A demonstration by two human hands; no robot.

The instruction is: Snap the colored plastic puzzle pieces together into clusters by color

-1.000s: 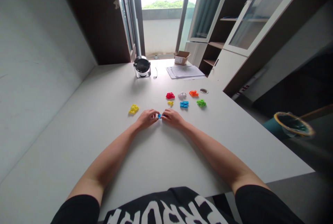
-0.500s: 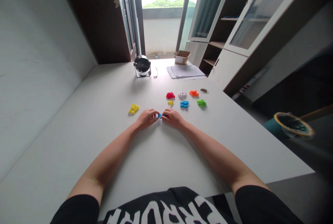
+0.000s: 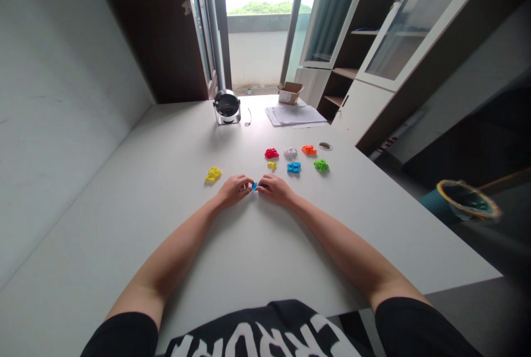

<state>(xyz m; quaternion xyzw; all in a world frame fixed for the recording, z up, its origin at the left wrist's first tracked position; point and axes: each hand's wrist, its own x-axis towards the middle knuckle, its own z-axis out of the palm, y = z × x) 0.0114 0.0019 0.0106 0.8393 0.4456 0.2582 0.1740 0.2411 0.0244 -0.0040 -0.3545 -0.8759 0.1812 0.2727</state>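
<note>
My left hand and my right hand meet at the middle of the table, fingertips closed on a small blue plastic piece between them. Fingers hide most of that piece, so its shape is unclear. Just beyond my right hand lies a small yellow piece. A larger yellow plastic piece rests to the left of my left hand. Behind and to the right sit a red piece, a white piece, an orange piece, a blue block-like piece and a green piece.
At the back of the white table stand a round black-and-silver device and an open cardboard box. Papers lie before the box. A ring-shaped cable hole is at right. Off the right edge is a bin.
</note>
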